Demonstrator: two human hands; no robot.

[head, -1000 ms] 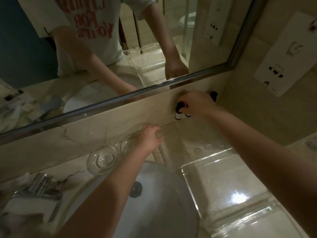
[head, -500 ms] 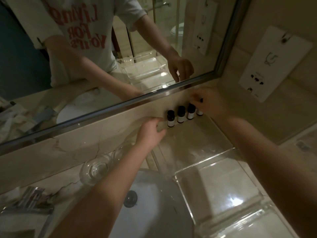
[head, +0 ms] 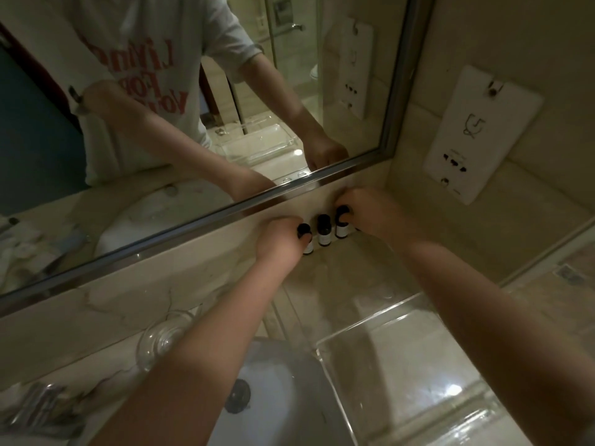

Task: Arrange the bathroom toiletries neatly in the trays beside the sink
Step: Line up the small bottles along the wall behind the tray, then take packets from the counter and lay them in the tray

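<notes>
Seen from the head camera, both hands reach to the back of the marble surface [head: 341,275], just under the mirror [head: 193,130]. Three small bottles with black caps and white labels stand upright in a close row against the back wall. The left hand [head: 278,241] curls its fingers round the left bottle [head: 304,231] and hides most of its body. The right hand [head: 370,217] pinches the cap of the right bottle [head: 342,222] with bent fingertips. The middle bottle [head: 323,231] stands free between the two hands. Nearer than the right hand, under its forearm, lies a clear tray [head: 370,318]; the bottles stand on the surface beyond it, apart from it. Below the left forearm are the white sink [head: 277,413] and a glass dish [head: 161,341]
</notes>
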